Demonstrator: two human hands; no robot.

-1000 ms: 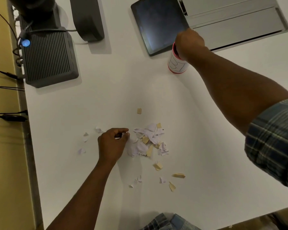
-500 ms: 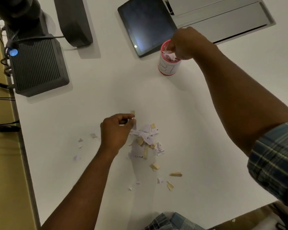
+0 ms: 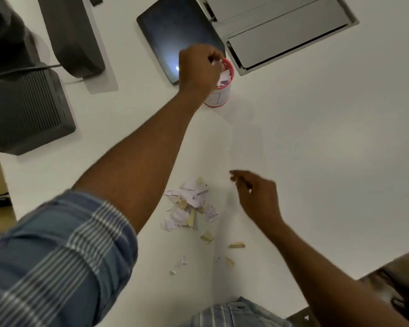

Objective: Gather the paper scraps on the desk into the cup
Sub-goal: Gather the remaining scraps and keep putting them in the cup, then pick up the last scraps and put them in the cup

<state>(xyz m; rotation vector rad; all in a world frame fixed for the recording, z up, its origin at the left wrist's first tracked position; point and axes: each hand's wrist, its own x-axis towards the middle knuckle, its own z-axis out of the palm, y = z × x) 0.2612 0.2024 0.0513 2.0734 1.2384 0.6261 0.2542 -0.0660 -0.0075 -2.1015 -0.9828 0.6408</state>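
Tablet (image 3: 175,36) just behind cup (image 3: 220,95)

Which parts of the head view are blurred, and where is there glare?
In the head view, the right hand is smeared by motion blur, the left hand at the cup is slightly soft, and a bright glare spot sits on the dark tablet screen.

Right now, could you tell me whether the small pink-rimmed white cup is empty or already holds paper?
It holds paper: white scraps show inside the cup, reaching near its rim.
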